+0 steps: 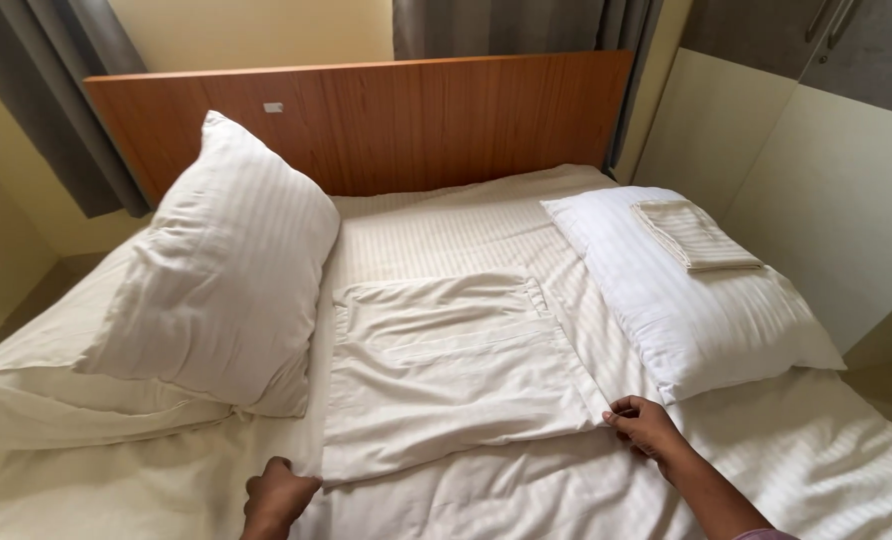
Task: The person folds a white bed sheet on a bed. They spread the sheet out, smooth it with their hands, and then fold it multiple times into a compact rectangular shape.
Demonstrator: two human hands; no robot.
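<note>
The empty pillowcase [451, 375] lies flat and spread out in the middle of the bed, its near edge running between the two hands and its open end pointing toward the headboard. The left hand [278, 492] sits at the near left corner of the pillowcase, fingers curled down onto the cloth; whether it actually pinches the fabric cannot be told, since the fingertips are hidden. The right hand [646, 425] is at the near right corner, thumb and fingers closed on the edge of the pillowcase there. Both hands rest low on the wrinkled white bedsheet [786, 460] that covers the mattress.

Just left of the pillowcase, a plump white striped pillow [221, 275] leans tilted, overlapping another flatter pillow [46, 385] beneath it. To the right, a second white pillow [686, 300] lies flat, its near corner close to the right hand, and a small folded striped cloth [694, 236] rests on top of it. Beyond everything stands the wooden headboard [416, 115], with grey curtains [46, 90] hanging behind it.
</note>
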